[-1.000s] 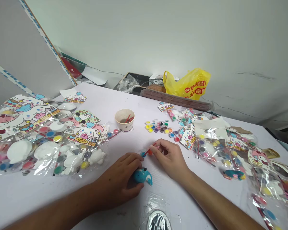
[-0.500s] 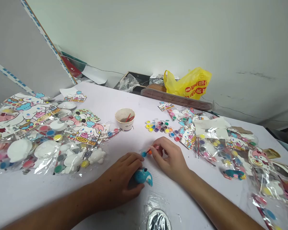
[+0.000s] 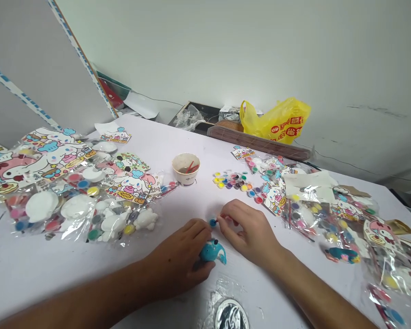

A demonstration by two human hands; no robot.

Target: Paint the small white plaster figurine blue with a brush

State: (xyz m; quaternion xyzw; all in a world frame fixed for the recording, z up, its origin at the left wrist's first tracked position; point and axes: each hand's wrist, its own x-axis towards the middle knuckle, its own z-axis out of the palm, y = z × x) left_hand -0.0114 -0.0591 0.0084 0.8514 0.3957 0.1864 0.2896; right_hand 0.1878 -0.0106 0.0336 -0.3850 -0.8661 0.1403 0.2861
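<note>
My left hand point(image 3: 183, 251) is closed round a small blue and white dolphin figurine point(image 3: 213, 252) that rests on the table, with a dark spot on its top. My right hand point(image 3: 250, 233) pinches a thin red paintbrush point(image 3: 218, 219), mostly hidden by the fingers. Its tip is at a little blue paint pot point(image 3: 213, 222), just beyond the figurine. Further back stands a paper cup point(image 3: 186, 170) with murky water and red brush handles in it.
Several small paint pots point(image 3: 231, 179) lie beyond my right hand. Bagged white figurines point(image 3: 77, 208) with cartoon cards cover the left. More packets point(image 3: 304, 214) and a painted figurine point(image 3: 342, 255) lie right. A round silver item point(image 3: 231, 315) is near me; a yellow bag point(image 3: 276, 121) stands behind.
The whole view has shifted, so things appear further right. An orange spot beside the blue pot is now covered by my right hand. Both hands keep their grips.
</note>
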